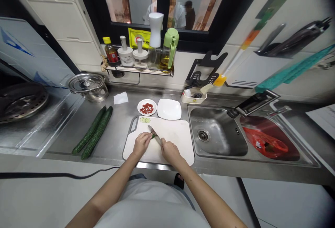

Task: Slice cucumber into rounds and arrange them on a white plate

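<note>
My right hand (170, 152) is closed around the handle of a kitchen knife (155, 133), its blade slanting up and left over the white cutting board (180, 133). Fingers bent, my left hand (142, 144) grips a small green piece, apparently cucumber (153, 136), right by the blade; most of it is hidden by the fingers. A few thin cucumber slices (144, 120) lie at the board's upper left. Two whole cucumbers (95, 132) rest side by side on the steel counter to the left.
Behind the board stand a plate of small red pieces (143, 102) and a white square plate (169, 109). A lidded steel pot (90, 88) is at the back left. To the right, a double sink (220, 130) holds a red plastic bag (267, 144). Bottles line a wall rack (141, 69).
</note>
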`<state>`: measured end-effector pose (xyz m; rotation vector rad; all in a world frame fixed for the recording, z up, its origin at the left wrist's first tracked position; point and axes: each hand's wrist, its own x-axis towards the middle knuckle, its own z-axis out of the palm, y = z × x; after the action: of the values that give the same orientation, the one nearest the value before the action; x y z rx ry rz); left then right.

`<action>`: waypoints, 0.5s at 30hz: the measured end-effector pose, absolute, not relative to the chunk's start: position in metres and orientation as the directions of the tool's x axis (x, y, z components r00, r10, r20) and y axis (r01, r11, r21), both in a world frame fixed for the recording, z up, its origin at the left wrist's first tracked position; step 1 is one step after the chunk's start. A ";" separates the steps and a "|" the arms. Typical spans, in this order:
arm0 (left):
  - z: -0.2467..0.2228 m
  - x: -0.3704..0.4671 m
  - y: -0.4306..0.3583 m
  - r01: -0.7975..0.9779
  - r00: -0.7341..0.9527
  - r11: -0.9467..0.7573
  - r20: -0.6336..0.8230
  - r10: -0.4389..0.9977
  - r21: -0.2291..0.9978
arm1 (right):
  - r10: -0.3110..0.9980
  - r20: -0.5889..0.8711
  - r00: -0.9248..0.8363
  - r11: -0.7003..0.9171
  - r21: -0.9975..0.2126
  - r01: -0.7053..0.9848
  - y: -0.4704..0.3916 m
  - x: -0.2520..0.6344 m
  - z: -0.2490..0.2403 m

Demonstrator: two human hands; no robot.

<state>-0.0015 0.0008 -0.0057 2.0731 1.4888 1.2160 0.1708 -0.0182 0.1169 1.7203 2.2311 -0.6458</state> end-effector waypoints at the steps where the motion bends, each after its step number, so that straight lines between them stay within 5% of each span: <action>1: -0.005 -0.001 0.001 0.618 0.102 -0.409 0.448 0.888 0.671 | 0.849 -0.451 -0.273 0.208 -0.190 0.960 -0.018 0.170 0.117; 15: 0.001 0.000 0.001 0.602 0.097 -0.383 0.412 0.906 0.701 | 0.814 -0.510 -0.279 0.225 -0.166 0.960 -0.029 0.173 0.127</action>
<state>0.0002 0.0007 0.0009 2.0276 1.4821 1.1852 0.1726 -0.0288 0.1273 1.6540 2.1887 -0.6547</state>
